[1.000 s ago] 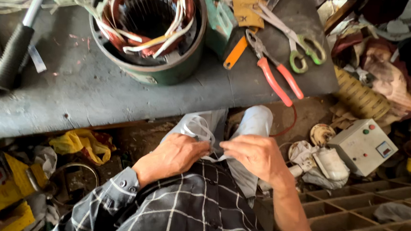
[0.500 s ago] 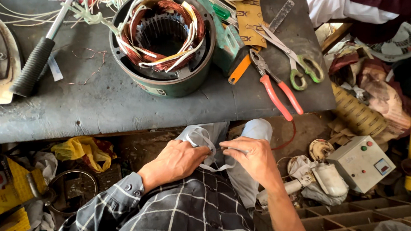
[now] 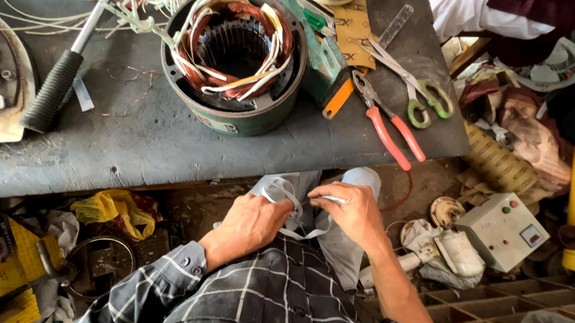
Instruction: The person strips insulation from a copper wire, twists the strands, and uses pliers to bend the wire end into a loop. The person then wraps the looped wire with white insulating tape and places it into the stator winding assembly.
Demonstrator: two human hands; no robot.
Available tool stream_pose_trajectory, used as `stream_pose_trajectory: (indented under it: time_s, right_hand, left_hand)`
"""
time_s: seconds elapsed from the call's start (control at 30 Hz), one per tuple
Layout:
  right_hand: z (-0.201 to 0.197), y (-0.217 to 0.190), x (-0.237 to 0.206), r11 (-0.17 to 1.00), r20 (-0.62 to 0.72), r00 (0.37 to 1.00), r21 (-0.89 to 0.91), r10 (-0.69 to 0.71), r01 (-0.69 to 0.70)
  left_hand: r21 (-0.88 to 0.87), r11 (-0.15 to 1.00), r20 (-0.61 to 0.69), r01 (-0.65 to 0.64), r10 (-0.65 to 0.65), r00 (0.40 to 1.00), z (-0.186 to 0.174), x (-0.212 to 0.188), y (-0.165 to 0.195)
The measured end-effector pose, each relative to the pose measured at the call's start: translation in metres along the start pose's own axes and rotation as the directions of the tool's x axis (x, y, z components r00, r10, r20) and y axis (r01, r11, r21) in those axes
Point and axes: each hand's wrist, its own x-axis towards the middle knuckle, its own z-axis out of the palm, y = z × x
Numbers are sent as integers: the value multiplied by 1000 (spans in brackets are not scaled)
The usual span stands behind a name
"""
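Observation:
Below the bench edge, over my lap, my left hand (image 3: 252, 224) and my right hand (image 3: 356, 215) both grip a thin white sleeve or tape strip (image 3: 284, 189). It loops between them, one end pinched in my right fingers. On the dark workbench (image 3: 135, 145) above stands a green motor stator (image 3: 235, 58) with copper windings and white and yellow insulation. Thin white leads trail from it to the upper left.
A hammer with a black grip (image 3: 56, 84) lies at the left. Red-handled pliers (image 3: 389, 124), green-handled scissors (image 3: 415, 89) and an orange-tipped tool (image 3: 338, 98) lie at the right. A grey control box (image 3: 503, 228) sits on the cluttered floor, beside rags and wooden crates.
The view has shifted so the bench sits lower in frame. My hands have moved slightly apart and drawn the white strip out between them.

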Motion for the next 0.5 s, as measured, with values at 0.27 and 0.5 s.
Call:
stream_pose_trajectory:
  time_s: [0.27,0.5]
  right_hand:
    - [-5,-14,5,991,-122,987,-104,-100,88]
    - [-11,-20,2,999,-30,999,-37,-31,30]
  left_hand:
    - [-55,998,-65,3,-6,998,-9,8,7]
    - [59,995,-83,-74,79,993,-15,3,11]
